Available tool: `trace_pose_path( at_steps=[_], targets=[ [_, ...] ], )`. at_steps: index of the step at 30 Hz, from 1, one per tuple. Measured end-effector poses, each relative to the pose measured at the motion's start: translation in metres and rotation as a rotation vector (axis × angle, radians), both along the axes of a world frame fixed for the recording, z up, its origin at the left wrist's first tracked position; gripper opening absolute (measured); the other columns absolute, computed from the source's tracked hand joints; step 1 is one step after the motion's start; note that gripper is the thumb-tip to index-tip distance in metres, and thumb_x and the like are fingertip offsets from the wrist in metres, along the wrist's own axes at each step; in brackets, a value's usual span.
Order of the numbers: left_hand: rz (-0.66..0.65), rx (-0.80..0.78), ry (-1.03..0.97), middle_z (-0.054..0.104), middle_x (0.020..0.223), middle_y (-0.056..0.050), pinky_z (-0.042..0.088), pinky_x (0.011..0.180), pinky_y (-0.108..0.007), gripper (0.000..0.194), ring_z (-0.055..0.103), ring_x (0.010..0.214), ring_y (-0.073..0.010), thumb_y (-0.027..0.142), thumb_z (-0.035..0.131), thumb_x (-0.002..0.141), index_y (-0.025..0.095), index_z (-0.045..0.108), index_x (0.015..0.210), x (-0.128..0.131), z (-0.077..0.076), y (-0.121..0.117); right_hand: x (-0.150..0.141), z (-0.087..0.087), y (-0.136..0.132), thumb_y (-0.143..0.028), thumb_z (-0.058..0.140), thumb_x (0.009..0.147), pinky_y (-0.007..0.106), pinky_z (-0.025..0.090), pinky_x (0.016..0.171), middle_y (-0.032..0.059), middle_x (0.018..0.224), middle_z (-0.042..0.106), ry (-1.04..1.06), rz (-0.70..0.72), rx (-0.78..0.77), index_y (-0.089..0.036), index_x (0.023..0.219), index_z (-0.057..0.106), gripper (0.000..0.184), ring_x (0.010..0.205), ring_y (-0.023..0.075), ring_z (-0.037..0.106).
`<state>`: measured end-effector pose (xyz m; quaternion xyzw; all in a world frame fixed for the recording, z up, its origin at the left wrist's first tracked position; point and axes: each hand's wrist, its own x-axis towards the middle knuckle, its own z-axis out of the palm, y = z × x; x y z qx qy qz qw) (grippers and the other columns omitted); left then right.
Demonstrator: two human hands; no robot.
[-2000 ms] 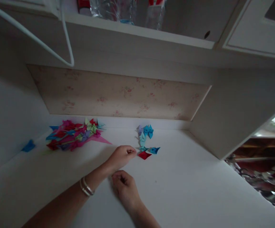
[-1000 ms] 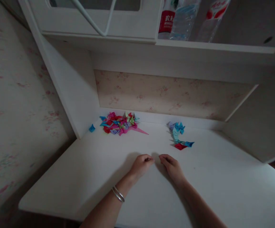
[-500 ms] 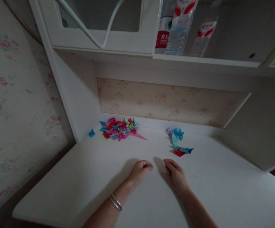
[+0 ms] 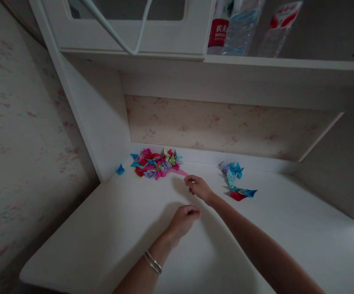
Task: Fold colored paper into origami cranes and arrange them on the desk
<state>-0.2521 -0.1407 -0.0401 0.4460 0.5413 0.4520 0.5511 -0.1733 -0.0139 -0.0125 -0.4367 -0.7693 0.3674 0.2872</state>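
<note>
My right hand (image 4: 199, 188) is stretched out over the table, its loosely curled fingers slightly apart. Its fingertips are at the tip of a long pink paper piece (image 4: 179, 171); whether they touch it I cannot tell. That piece sticks out of a pile of small folded paper shapes (image 4: 155, 163) in pink, red, blue, green and purple. Nearer to me, my left hand (image 4: 181, 222) is closed above the table, thumb against fingers, with nothing visible in it. Two silver bangles (image 4: 152, 262) circle the left wrist.
Right of the pile lies a curved row of folded paper shapes (image 4: 231, 181), blue, purple and red. A single blue one (image 4: 120, 169) lies at the left edge. Plastic bottles (image 4: 242, 30) stand on the shelf above the white table (image 4: 87, 237). A white cable (image 4: 115, 36) hangs in front of the cabinet.
My right hand has moved forward and left, from beside the left hand to the pink piece's tip. The left hand stays nearly in place. The view has shifted a little.
</note>
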Motion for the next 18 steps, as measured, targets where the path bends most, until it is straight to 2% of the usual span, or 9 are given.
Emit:
trace_pose_path(
  at_steps=[2, 4, 7, 9, 13, 18],
  targets=[
    [0.007, -0.011, -0.025, 0.04, 0.053, 0.006, 0.024, 0.051, -0.022, 0.018, 0.031, 0.05, -0.0078, 0.033, 0.062, 0.073, 0.015, 0.065, 0.075, 0.0, 0.0, 0.001, -0.036, 0.004, 0.01, -0.023, 0.053, 0.081, 0.032, 0.047, 0.078, 0.0075, 0.109, 0.063, -0.114, 0.088, 0.114, -0.02, 0.105, 0.065, 0.027, 0.086, 0.0185, 0.061],
    [0.018, -0.021, -0.048, 0.041, 0.052, 0.006, 0.025, 0.052, -0.022, 0.017, 0.031, 0.05, -0.008, 0.031, 0.062, 0.072, 0.015, 0.065, 0.076, 0.0, 0.001, 0.001, -0.068, 0.006, 0.016, -0.02, 0.054, 0.081, 0.036, 0.043, 0.089, 0.0081, 0.125, 0.055, -0.229, 0.155, 0.213, -0.024, 0.117, 0.061, 0.037, 0.104, 0.0229, 0.056],
    [0.025, -0.051, -0.081, 0.037, 0.046, 0.007, 0.026, 0.051, -0.023, 0.018, 0.031, 0.048, -0.0089, 0.032, 0.062, 0.073, 0.015, 0.067, 0.077, -0.001, 0.002, 0.003, -0.104, 0.007, 0.022, -0.021, 0.051, 0.083, 0.043, 0.043, 0.089, 0.0115, 0.135, 0.045, -0.379, 0.2, 0.321, -0.028, 0.133, 0.049, 0.05, 0.109, 0.029, 0.053],
    [0.019, -0.066, -0.103, 0.034, 0.042, 0.007, 0.024, 0.049, -0.023, 0.021, 0.028, 0.046, -0.0088, 0.034, 0.061, 0.074, 0.015, 0.068, 0.078, -0.002, 0.001, 0.004, -0.12, 0.007, 0.026, -0.021, 0.05, 0.085, 0.046, 0.044, 0.087, 0.0124, 0.135, 0.043, -0.448, 0.209, 0.376, -0.029, 0.133, 0.048, 0.049, 0.11, 0.0315, 0.052],
    [0.038, -0.084, -0.129, 0.032, 0.043, 0.008, 0.016, 0.044, -0.023, 0.024, 0.021, 0.042, -0.0071, 0.037, 0.057, 0.077, 0.015, 0.066, 0.078, -0.004, 0.001, 0.005, -0.132, 0.006, 0.033, -0.022, 0.045, 0.089, 0.045, 0.044, 0.086, 0.0108, 0.125, 0.051, -0.518, 0.218, 0.433, -0.027, 0.115, 0.064, 0.033, 0.109, 0.0316, 0.052],
    [-0.005, -0.09, -0.161, 0.036, 0.049, 0.008, 0.016, 0.042, -0.022, 0.021, 0.024, 0.044, -0.006, 0.035, 0.062, 0.073, 0.016, 0.064, 0.079, -0.006, 0.001, 0.005, -0.119, 0.008, 0.03, -0.025, 0.046, 0.091, 0.04, 0.043, 0.089, 0.0066, 0.124, 0.054, -0.466, 0.226, 0.432, -0.028, 0.105, 0.068, 0.026, 0.109, 0.0265, 0.053]
  ],
)
